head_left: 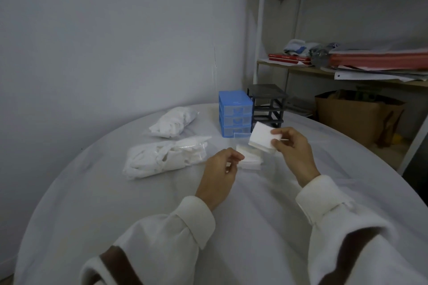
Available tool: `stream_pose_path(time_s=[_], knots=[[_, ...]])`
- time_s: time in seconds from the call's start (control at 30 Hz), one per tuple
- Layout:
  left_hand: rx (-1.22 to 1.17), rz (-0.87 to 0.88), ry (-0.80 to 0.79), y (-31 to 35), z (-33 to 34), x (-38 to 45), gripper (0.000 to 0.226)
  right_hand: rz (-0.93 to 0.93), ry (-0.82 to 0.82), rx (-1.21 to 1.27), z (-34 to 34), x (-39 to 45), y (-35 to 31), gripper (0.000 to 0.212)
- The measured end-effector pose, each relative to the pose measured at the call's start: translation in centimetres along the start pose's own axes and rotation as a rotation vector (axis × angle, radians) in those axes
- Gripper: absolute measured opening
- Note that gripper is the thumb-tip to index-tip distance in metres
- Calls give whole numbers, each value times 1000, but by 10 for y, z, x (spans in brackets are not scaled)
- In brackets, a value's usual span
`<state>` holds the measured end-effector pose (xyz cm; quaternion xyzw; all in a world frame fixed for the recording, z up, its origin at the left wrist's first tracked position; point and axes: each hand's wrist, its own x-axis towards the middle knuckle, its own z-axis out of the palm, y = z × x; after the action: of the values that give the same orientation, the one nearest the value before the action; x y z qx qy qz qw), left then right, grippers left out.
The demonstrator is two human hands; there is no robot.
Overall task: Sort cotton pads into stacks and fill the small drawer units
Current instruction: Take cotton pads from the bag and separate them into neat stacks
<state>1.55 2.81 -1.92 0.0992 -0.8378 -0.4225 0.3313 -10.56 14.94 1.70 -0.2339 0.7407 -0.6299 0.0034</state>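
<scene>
Pads (261, 137) sit pinched as a squared stack in our right hand (293, 148) above the table (254, 203), near the blue drawer unit (235, 113), probably for loading, while our left hand (220, 172) hovers loosely curled, empty.

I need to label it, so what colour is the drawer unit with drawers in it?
Blue, the drawer unit, clearest in the head view.

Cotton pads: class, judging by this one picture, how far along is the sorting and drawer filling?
Early. Done: a small pile of pads lies on the table. In hand: the right hand pinches a stack, raised above the pile; the left hand curls near the pile, and what it holds is unclear. Left: two bags look full, the blue unit has drawers shut, and the black unit shows empty slots.
</scene>
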Motion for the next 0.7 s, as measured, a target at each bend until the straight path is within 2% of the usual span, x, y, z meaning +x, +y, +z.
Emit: stream_pose_path(time_s=[0.1, 0.2, 0.4, 0.7], knots=[[234, 155, -35, -3, 5, 11, 24, -21, 24, -52, 2, 18, -1, 18], [393, 215, -77, -4, 12, 21, 29, -29, 16, -130, 11, 36, -2, 19], [654, 127, -321, -18, 25, 34, 45, -75, -80, -321, 29, 56, 13, 22], [501, 142, -255, -24, 21, 31, 37, -173, -183, -496, 31, 58, 29, 25]])
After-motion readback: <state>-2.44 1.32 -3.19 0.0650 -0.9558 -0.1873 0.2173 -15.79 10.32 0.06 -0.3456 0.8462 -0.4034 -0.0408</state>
